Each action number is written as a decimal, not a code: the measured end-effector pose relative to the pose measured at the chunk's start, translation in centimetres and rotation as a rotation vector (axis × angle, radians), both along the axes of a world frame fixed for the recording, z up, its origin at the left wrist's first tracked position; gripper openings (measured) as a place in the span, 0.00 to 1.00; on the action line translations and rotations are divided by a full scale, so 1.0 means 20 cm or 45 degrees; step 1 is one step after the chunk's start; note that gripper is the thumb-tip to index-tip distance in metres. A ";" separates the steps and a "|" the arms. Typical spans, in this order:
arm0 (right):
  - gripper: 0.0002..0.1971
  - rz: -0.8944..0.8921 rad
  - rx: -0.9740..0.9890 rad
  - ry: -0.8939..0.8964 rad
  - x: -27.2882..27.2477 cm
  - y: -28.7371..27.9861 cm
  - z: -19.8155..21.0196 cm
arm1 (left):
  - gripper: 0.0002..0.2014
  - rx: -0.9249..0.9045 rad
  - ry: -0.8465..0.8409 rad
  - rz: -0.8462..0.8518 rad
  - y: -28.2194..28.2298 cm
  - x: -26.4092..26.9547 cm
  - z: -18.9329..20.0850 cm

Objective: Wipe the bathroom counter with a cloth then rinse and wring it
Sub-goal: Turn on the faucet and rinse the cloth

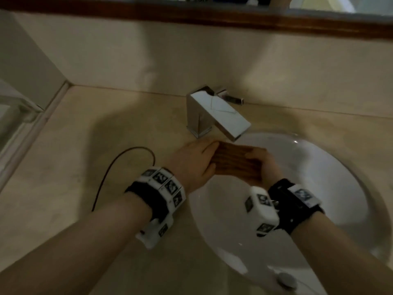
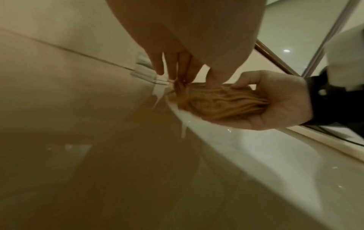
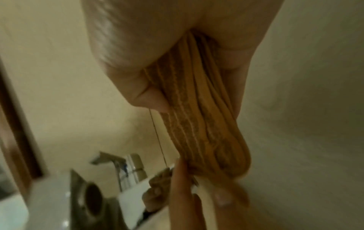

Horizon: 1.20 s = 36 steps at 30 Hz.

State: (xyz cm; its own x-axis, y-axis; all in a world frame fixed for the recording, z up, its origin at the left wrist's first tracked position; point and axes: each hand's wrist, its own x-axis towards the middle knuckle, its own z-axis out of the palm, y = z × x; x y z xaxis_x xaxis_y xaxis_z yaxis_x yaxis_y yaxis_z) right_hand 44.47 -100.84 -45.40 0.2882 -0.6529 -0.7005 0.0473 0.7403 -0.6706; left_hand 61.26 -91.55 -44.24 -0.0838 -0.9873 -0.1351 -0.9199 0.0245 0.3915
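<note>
Nearest the lens, two bare forearms reaching in, each banded at the wrist with a black strap and white marker blocks. Left hand [image 1: 194,161] at the left end of an orange-brown ribbed cloth [image 1: 237,161], fingers and thumb pinching the gathered end; in the left wrist view, left fingertips [image 2: 157,70] pointing down beside the bunched fabric [image 2: 220,102]. Right hand [image 1: 264,167] clamped round the other end, fingers curled over the folds, palm cupping the bundle as seen from the left wrist view [image 2: 275,101]. Hands close together, joined by the short span of cloth stretched between them. Cloth held in the air above the back left rim of a white round sink [image 1: 331,167], just below and in front of the spout of a square chrome faucet [image 1: 214,111]. From the right wrist view, fabric [image 3: 206,124] pleated into long ridges running down from the right palm to the left fingers [image 3: 183,183]. Beige counter [image 1: 74,167] around the basin, with a thin dark cable [image 1: 110,167] curving across it left of the left wrist. Drain plug [image 1: 286,278] near the frame's lower edge. Dark wood-framed mirror [image 1: 191,15] above the beige backsplash.
</note>
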 end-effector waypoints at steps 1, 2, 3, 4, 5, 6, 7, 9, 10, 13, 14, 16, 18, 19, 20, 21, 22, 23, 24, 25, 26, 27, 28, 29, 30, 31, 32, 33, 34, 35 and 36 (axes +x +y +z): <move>0.19 -0.035 0.000 -0.076 -0.05 -0.02 0.01 | 0.30 0.012 0.009 0.002 -0.02 -0.01 -0.01; 0.19 -0.064 -0.015 -0.134 -0.09 -0.04 0.01 | 0.31 0.012 0.000 0.025 -0.04 -0.01 -0.03; 0.18 -0.095 -0.032 -0.167 -0.13 -0.06 0.02 | 0.32 -0.004 -0.021 0.054 -0.04 -0.01 -0.05; 0.18 -0.119 -0.062 -0.155 -0.16 -0.07 0.02 | 0.33 -0.024 -0.036 0.073 -0.03 0.00 -0.06; 0.16 -0.141 -0.100 -0.124 -0.20 -0.08 0.00 | 0.33 -0.053 -0.040 0.086 -0.03 0.00 -0.07; 0.17 -0.154 -0.136 -0.098 -0.22 -0.09 0.00 | 0.32 -0.069 -0.056 0.089 -0.02 0.01 -0.07; 0.24 -0.152 -0.175 -0.102 -0.24 -0.10 -0.01 | 0.33 -0.047 -0.083 0.086 -0.02 0.01 -0.07; 0.29 -0.183 -0.282 -0.101 -0.25 -0.09 0.00 | 0.37 0.065 -0.113 0.070 -0.02 0.02 -0.06; 0.25 -0.229 -0.373 -0.064 -0.25 -0.09 0.00 | 0.39 0.115 -0.123 0.065 -0.03 0.02 -0.05; 0.17 -0.309 -0.657 0.072 -0.22 -0.07 0.04 | 0.45 0.222 -0.132 0.054 -0.04 0.02 -0.02; 0.16 -0.308 -0.758 0.082 -0.19 -0.07 0.06 | 0.46 0.250 -0.123 0.061 -0.05 0.02 -0.01; 0.12 -0.265 -0.940 0.110 -0.13 -0.07 0.06 | 0.46 0.270 -0.128 0.069 -0.05 0.01 0.01; 0.14 -0.166 -1.113 0.129 -0.07 -0.08 0.05 | 0.45 0.250 -0.142 0.058 -0.05 0.01 0.02; 0.16 -0.088 -1.197 0.195 -0.03 -0.08 0.03 | 0.45 0.245 -0.152 0.049 -0.04 0.00 0.02; 0.16 0.002 -1.279 0.320 -0.01 -0.08 0.01 | 0.44 0.234 -0.166 0.042 -0.04 0.01 0.01; 0.14 0.098 -1.361 0.479 0.03 -0.09 -0.01 | 0.44 0.215 -0.172 0.031 -0.04 0.01 0.01; 0.11 0.203 -1.439 0.653 0.06 -0.08 -0.03 | 0.44 0.199 -0.165 0.016 -0.04 0.02 0.01; 0.10 0.310 -1.509 0.826 0.09 -0.06 -0.05 | 0.44 0.193 -0.151 0.002 -0.03 0.03 0.00; 0.11 0.412 -1.565 0.960 0.12 -0.04 -0.07 | 0.44 0.188 -0.148 -0.011 -0.03 0.03 0.00; 0.14 0.516 -1.604 1.038 0.16 0.00 -0.08 | 0.44 0.187 -0.153 -0.023 -0.02 0.04 0.00; 0.18 0.623 -1.634 1.052 0.19 0.03 -0.09 | 0.45 0.188 -0.156 -0.033 -0.03 0.04 0.00; 0.20 0.725 -1.672 1.058 0.21 0.06 -0.09 | 0.46 0.184 -0.154 -0.041 -0.03 0.05 0.00; 0.21 0.813 -1.710 1.070 0.21 0.06 -0.12 | 0.46 0.176 -0.148 -0.051 -0.03 0.05 0.00; 0.22 0.867 -1.735 1.084 0.20 0.06 -0.12 | 0.46 0.172 -0.142 -0.062 -0.03 0.06 0.00; 0.22 0.840 -1.697 1.094 0.19 0.04 -0.11 | 0.46 0.177 -0.142 -0.077 -0.03 0.06 0.01; 0.21 0.743 -1.617 1.101 0.18 0.01 -0.10 | 0.45 0.183 -0.147 -0.089 -0.03 0.06 0.01; 0.20 0.650 -1.535 1.147 0.17 -0.01 -0.07 | 0.45 0.189 -0.153 -0.097 -0.03 0.07 0.02; 0.19 0.596 -1.480 1.236 0.17 -0.03 -0.05 | 0.45 0.196 -0.155 -0.096 -0.03 0.07 0.02; 0.18 0.602 -1.469 1.324 0.17 -0.03 -0.04 | 0.45 0.209 -0.151 -0.093 -0.03 0.07 0.02; 0.18 0.627 -1.486 1.343 0.18 -0.03 -0.05 | 0.44 0.224 -0.147 -0.092 -0.03 0.07 0.03; 0.20 0.689 -1.527 1.324 0.19 -0.01 -0.06 | 0.45 0.233 -0.146 -0.090 -0.03 0.07 0.04</move>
State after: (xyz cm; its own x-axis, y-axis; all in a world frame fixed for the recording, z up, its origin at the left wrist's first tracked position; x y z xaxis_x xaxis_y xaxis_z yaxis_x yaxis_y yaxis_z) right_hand 48.37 -100.95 -46.54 0.4092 -0.9104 0.0620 -0.8213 -0.3970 -0.4097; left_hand 62.68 -92.10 -43.52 -0.1257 -0.9377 -0.3239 -0.9570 0.0286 0.2886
